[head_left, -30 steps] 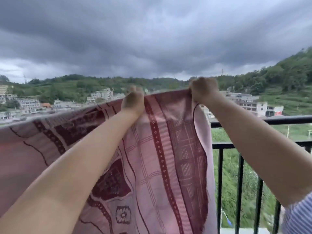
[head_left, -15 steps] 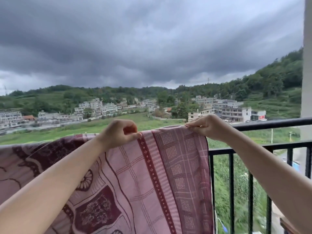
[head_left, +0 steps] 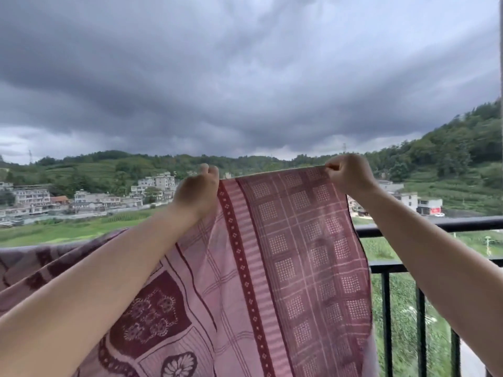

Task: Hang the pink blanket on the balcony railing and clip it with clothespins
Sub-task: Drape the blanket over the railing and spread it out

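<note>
the pink blanket point(head_left: 285, 254) is only partly hung: off to the left its bulk lies draped along the balcony railing point(head_left: 435, 223), while the right end is held up above the top bar, so the laying-down of this end looks unfinished. no clothespins show anywhere in view, so the clipping seems wholly left to do. the left hand point(head_left: 197, 193) grips the upper edge with curled fingers, and the right hand point(head_left: 349, 176) pinches the top corner between thumb and fingers; both are closed on cloth. the held edge runs roughly level between the two hands, parallel to the rail, and the blanket's long axis appears to follow the railing from left to right, its right side edge hanging down in front of the bars.
</note>
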The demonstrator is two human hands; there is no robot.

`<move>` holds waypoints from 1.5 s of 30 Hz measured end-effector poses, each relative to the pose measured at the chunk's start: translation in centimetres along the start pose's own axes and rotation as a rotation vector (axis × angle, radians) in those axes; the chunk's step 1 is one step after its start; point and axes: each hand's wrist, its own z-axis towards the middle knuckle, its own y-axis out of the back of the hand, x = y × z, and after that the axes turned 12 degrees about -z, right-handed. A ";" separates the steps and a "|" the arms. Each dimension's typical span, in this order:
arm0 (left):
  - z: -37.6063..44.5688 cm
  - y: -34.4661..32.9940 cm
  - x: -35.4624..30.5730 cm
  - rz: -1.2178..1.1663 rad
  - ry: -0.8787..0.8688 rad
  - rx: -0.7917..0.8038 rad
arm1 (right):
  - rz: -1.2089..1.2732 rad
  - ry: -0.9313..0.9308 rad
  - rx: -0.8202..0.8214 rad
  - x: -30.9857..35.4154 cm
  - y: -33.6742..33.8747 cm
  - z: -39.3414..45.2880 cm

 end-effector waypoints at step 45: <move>-16.7 8.4 37.2 -0.303 -0.134 -0.014 | 0.151 0.418 0.361 37.1 -12.1 -9.5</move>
